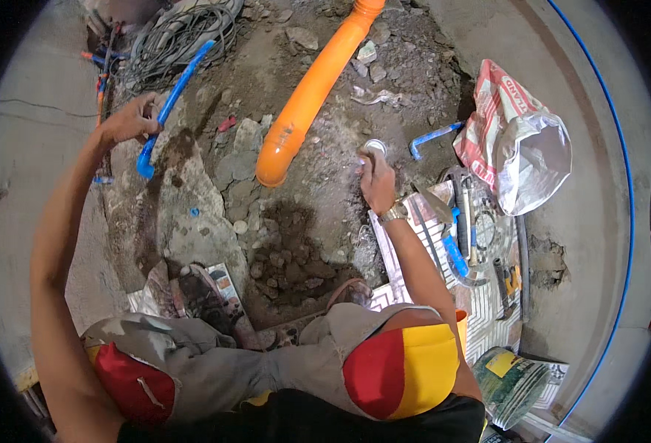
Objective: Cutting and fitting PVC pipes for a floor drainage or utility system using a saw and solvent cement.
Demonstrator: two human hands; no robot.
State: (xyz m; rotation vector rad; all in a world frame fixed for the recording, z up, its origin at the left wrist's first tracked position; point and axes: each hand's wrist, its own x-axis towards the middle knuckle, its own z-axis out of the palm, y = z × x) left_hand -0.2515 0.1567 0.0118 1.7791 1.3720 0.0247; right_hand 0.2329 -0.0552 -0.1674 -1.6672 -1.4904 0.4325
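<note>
Here, the left hand point(129, 120) grips a blue pipe point(169, 105) at far left; the right hand point(376, 181) holds a small tin point(374, 148) beside the orange pipe point(308, 96).

Left arm: I stretch it far out and up to my left, elbow nearly straight, forearm bare.
Left hand point(129, 120): my fingers are curled closed in a grip, knuckles up, thumb tucked under.
Right arm: I reach it forward from my knee, slightly bent, a watch on the wrist.
Right hand point(376, 179): closed in a loose fist, back facing me, fingertips hidden.
Legs: I squat, knees apart.
</note>
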